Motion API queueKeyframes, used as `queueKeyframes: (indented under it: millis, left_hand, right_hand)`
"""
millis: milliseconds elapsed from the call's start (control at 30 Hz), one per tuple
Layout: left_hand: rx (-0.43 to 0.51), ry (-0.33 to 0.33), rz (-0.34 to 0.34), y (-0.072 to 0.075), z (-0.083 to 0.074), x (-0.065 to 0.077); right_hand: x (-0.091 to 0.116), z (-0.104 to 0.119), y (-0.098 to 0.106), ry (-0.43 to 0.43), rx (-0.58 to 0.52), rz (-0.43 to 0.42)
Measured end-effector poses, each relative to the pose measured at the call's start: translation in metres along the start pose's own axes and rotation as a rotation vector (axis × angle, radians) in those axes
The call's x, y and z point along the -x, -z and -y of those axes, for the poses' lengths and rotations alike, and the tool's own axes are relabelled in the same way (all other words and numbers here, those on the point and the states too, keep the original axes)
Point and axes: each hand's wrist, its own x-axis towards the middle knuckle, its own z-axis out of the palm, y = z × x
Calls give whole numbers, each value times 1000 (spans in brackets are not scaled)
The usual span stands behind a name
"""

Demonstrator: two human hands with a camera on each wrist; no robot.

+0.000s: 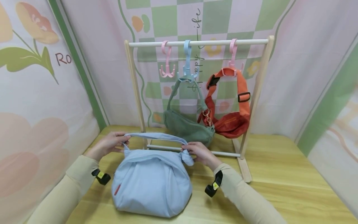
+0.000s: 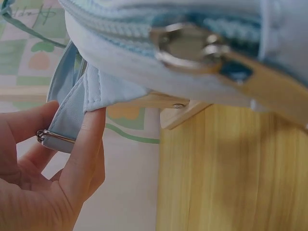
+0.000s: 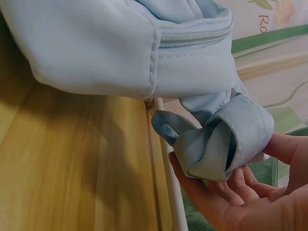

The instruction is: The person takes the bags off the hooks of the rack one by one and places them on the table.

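Note:
A light blue handbag (image 1: 153, 183) with a small red tag stands over the wooden table. My left hand (image 1: 112, 142) pinches its strap (image 1: 156, 135) at the left end, beside a metal buckle (image 2: 57, 136) that shows in the left wrist view. At the other end, my right hand (image 1: 200, 152) holds the strap by its knot (image 3: 221, 139), thumb on one side and fingers beneath. Between the two hands the strap arches up above the bag's zipper (image 3: 195, 37). A metal zipper pull (image 2: 187, 45) hangs close to the left wrist camera.
Behind the bag is a wooden rack with a white rail (image 1: 207, 42). A green bag (image 1: 187, 126) hangs from a blue hook (image 1: 187, 62), an orange-red waist bag (image 1: 232, 124) from a pink hook (image 1: 233, 53). Another pink hook (image 1: 167, 62) bears nothing. Printed curtains surround the table (image 1: 279, 174).

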Motion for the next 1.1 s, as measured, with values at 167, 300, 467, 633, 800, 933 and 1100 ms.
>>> queueKeyframes:
  millis: [167, 300, 467, 633, 800, 933, 1100]
  left_hand:
    - [-22, 20, -5, 3, 4, -2]
    - [-29, 26, 4, 6, 7, -2]
    - [-14, 39, 17, 9, 9, -2]
    - [0, 58, 25, 11, 10, -2]
    - [-2, 73, 29, 13, 11, -5]
    - [-15, 80, 33, 15, 12, -9]
    - [-37, 90, 37, 16, 13, -13]
  right_hand:
    - [-3, -1, -4, -18, 61, -33]
    - [-5, -3, -9, -38, 77, -59]
    - [-7, -4, -15, -61, 86, -70]
    - [-8, -7, -17, -71, 104, -74]
    - [-8, -10, -19, -71, 119, -65]
    - [-9, -12, -21, -82, 127, -77]
    - [-11, -14, -23, -100, 143, -93]
